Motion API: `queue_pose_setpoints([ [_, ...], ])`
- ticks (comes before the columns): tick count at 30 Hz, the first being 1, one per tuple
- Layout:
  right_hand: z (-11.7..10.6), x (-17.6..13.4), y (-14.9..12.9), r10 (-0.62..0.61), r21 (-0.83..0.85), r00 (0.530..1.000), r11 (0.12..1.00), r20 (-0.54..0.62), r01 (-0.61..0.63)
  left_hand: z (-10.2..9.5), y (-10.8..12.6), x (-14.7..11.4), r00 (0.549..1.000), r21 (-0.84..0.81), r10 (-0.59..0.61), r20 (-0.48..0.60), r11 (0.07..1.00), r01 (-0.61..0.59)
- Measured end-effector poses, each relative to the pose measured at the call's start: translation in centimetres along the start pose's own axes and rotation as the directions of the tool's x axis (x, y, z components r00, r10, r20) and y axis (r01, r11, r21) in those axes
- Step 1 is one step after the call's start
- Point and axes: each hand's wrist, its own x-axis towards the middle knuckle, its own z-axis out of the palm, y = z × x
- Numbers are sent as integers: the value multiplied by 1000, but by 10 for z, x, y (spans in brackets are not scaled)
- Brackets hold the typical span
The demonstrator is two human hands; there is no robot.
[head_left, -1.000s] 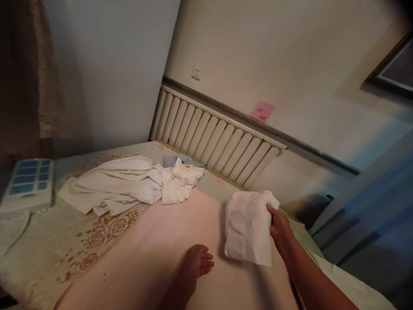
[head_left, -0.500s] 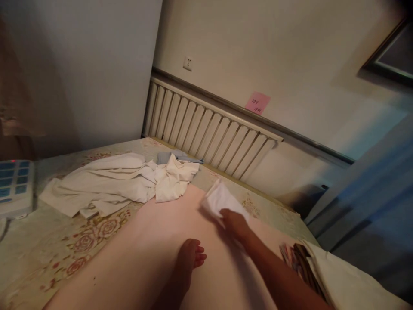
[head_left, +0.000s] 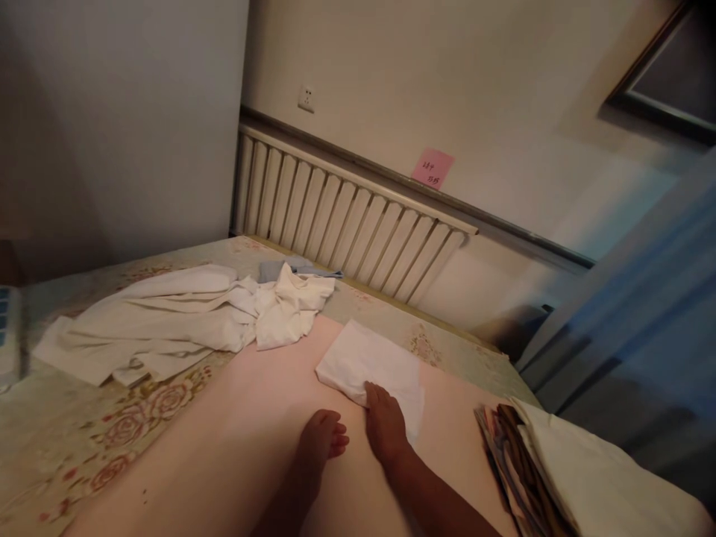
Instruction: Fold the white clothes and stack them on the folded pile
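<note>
A white folded cloth (head_left: 363, 358) lies on a pale pink sheet (head_left: 262, 403) in front of me. My right hand (head_left: 385, 421) rests on the near part of this cloth, palm down with fingers stretched out, and partly covers it. To its left, my left hand (head_left: 327, 436) hovers over or rests on the pink sheet; which of the two I cannot tell. Its fingers are loosely curled with nothing between them, apart from the cloth.
Crumpled cream garments (head_left: 168, 321) spread over the flowered bedcover (head_left: 139, 418) at left, a folded grey-blue cloth (head_left: 274, 270) behind them. Folded dark and striped clothes (head_left: 520, 462) and a white fabric pile (head_left: 609, 477) sit at right. A radiator (head_left: 335, 216) lines the wall.
The white cloth, raised and tilted in my right hand before, now lies flat on the pink sheet. My right hand has come nearer and flattened on it. My left hand has barely moved.
</note>
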Motion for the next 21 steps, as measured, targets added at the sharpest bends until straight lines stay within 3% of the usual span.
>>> queue_pose_setpoints([
  [7,-8,-11,39,-96,90,995,992,24,93,0,0,9,998,15,-60,0,998,60],
  [10,-7,-21,59,-149,247,988,960,49,133,0,-2,11,998,18,-63,3,998,63],
  [12,-10,-16,76,-143,376,983,922,116,90,-1,-4,11,998,21,-56,-3,998,56],
  [14,-18,2,98,-47,435,982,900,185,-38,-2,-6,11,999,31,-53,-12,998,53],
  [15,-23,14,111,80,400,980,905,184,-149,-3,-6,10,999,34,-45,-11,998,45],
  [18,-30,53,151,283,305,952,902,120,-306,-4,-7,8,1000,22,-24,12,999,24],
  [21,-19,83,178,392,210,918,894,61,-395,-5,-9,11,999,7,-39,17,999,39],
])
